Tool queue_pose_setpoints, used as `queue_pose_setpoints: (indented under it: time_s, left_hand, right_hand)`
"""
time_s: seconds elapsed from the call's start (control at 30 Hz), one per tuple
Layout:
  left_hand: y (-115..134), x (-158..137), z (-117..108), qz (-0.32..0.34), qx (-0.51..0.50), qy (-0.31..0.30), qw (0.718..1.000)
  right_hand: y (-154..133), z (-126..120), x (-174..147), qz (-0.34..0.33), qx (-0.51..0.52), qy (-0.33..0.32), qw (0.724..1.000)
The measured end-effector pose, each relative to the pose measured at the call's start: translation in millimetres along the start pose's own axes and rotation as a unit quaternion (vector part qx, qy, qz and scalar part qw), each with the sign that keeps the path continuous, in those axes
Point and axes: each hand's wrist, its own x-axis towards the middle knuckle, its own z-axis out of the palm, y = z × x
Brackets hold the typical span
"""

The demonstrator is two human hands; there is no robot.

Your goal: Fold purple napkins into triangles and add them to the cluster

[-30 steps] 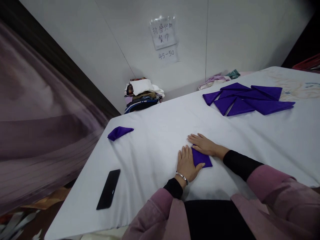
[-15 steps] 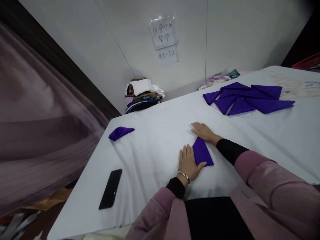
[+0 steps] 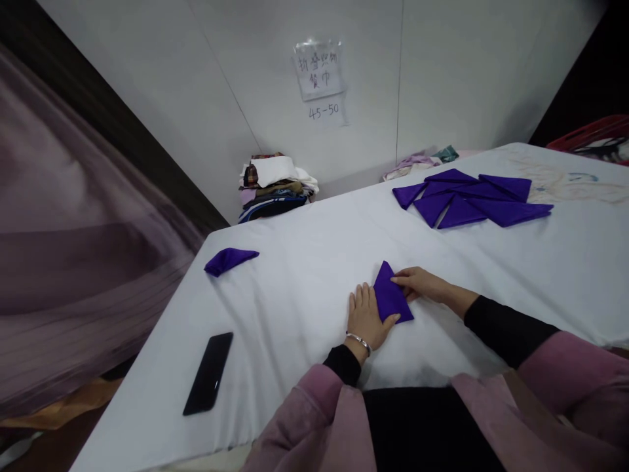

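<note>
A folded purple napkin (image 3: 392, 296) lies on the white-covered table (image 3: 304, 314) in front of me, with one point toward the wall. My left hand (image 3: 366, 319) lies flat along its left edge, fingers stretched out and thumb across its lower part. At its right edge, my right hand (image 3: 420, 284) pinches the cloth between thumb and fingers. Another folded purple napkin (image 3: 230, 260) sits by itself near the table's left side. Several folded purple napkins (image 3: 472, 200) overlap in a group at the back right.
A black phone (image 3: 208, 373) lies at the left front. Piled clothes (image 3: 275, 190) stand against the wall behind the table, with more cloth (image 3: 413, 164) to their right. A handwritten sign (image 3: 319, 72) hangs on the wall. Curtain fabric (image 3: 88, 262) hangs at left; a red basket (image 3: 584, 134) shows far right.
My right hand has come down from the napkin's top point to its right edge and now pinches it. My left hand has stayed in place. The view has shifted slightly.
</note>
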Motion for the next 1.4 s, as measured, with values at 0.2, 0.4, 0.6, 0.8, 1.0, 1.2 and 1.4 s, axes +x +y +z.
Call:
queue_pose_setpoints:
  time_s: [0.2,0.4,0.6,0.8,1.0,1.2,1.4]
  left_hand:
    - [1.9,-6.7,0.2,-0.005,0.0,-0.001,1.0]
    - [-0.7,-9.5,-3.7,-0.013,-0.094,0.02,0.995]
    - [-21.0,-3.6,-1.2,-0.054,-0.383,0.077,0.919]
    - [-40.3,24.7,-36.0,-0.053,-0.415,0.068,0.906]
    - [-54.0,54.5,-83.0,0.115,-0.103,0.299,0.942]
    - [-61.7,30.0,-32.5,0.175,-0.017,0.102,0.979]
    - [-73.7,-4.3,-21.1,0.14,-0.061,0.1,0.983]
  right_hand:
    - [-7.8,9.0,4.6,0.037,0.045,-0.059,0.997]
    - [-9.0,15.5,4.9,0.009,0.095,-0.091,0.991]
    - [-15.2,16.5,-9.6,-0.07,0.135,-0.126,0.98]
    - [-47.8,7.8,-14.5,-0.217,0.061,-0.057,0.973]
    - [-65.2,-6.2,-20.2,-0.529,-0.253,0.029,0.81]
    - [18.3,-1.4,-17.1,-0.57,-0.457,-0.035,0.682]
    - [60.5,-1.5,-29.9,-0.557,-0.472,-0.006,0.683]
